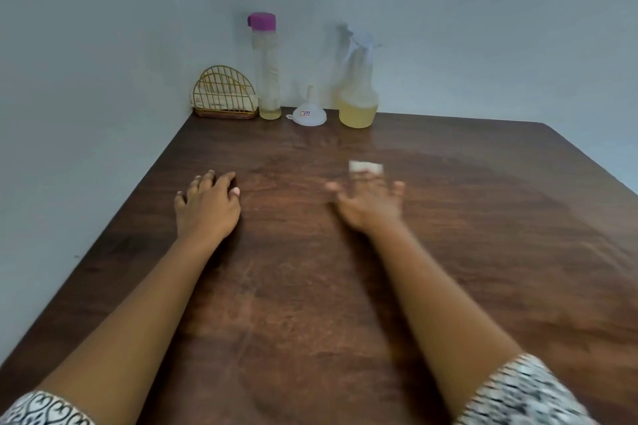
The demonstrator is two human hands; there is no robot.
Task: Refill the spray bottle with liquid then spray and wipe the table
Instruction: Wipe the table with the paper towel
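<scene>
Table (pixel 310 286) bears spray bottle (pixel 357 93) with yellow liquid; left hand (pixel 207 207) relaxed; right hand (pixel 371 203) presses cloth (pixel 366 166).

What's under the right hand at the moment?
A small white cloth lies under the right hand, pressed flat on the table. Only its far edge shows; the hand covers the rest, and blur hides whether it is cloth or tissue.

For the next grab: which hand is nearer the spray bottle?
Right. The right hand is straight in front of the spray bottle; the left hand rests farther left.
</scene>
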